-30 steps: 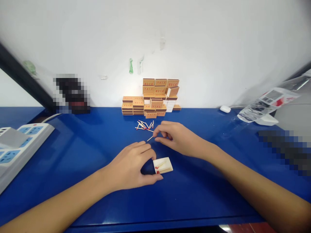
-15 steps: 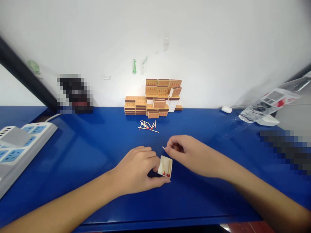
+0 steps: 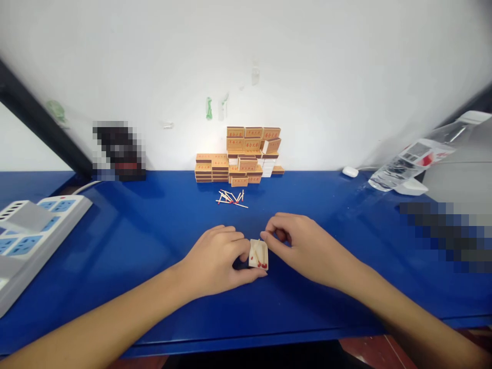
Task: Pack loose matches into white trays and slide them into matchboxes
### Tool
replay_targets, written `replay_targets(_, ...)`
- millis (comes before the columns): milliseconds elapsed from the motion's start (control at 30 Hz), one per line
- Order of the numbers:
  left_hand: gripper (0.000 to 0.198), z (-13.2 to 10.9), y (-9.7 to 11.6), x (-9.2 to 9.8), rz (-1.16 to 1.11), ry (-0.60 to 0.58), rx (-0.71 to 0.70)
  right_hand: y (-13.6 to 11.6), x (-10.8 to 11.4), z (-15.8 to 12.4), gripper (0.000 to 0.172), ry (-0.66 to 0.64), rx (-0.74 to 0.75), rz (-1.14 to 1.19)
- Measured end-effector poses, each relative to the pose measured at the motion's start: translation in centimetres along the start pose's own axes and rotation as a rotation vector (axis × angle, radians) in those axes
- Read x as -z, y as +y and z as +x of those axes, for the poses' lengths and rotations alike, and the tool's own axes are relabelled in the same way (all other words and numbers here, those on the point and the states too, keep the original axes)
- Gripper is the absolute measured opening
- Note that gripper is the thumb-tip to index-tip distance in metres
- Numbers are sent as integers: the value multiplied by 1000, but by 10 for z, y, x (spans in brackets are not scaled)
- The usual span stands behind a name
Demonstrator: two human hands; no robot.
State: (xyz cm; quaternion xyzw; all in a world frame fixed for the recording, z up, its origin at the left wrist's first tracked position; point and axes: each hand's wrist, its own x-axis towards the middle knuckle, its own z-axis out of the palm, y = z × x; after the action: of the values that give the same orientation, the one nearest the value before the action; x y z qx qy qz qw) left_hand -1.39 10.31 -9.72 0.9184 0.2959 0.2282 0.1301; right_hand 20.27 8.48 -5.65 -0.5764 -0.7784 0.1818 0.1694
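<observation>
Between the fingers and thumb of my left hand (image 3: 215,264) is a small white matchbox tray (image 3: 252,249), held a little above or on the blue desk; I cannot tell which. Several red-headed matches (image 3: 264,254) lie inside it. My right hand (image 3: 302,243) is closed in a pinch at the tray's far right corner. A thin match shows by its thumb tip, mostly over the tray, and its other parts are hard to make out. Beyond both hands, a loose pile of matches (image 3: 231,197) is scattered on the desk.
Yellow matchboxes (image 3: 219,166) stand stacked against the white wall (image 3: 319,77). On the left lies a power strip (image 3: 65,218) with a cable. A clear plastic bottle (image 3: 413,154) leans at the right, near a white earbud case (image 3: 350,171). The blue desk (image 3: 154,230) has a near edge.
My right hand has brought its match to the tray's far edge, closing the gap seen before. My left hand keeps its hold on the tray. The whole view has shifted slightly.
</observation>
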Motion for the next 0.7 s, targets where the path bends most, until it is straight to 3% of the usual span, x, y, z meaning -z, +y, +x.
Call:
replay_targets(167, 43, -1, -1, 5, 19, -13, 55, 16, 4, 4, 9, -62, 192, 35)
replay_targets(533, 57, 2, 3, 3, 54, -7, 96, 17, 6, 7, 6, -190, 257, 92)
replay_targets(700, 34, 1, 1, 3, 72, -26, 102, 17, 13, 10, 9, -203, 265, 125)
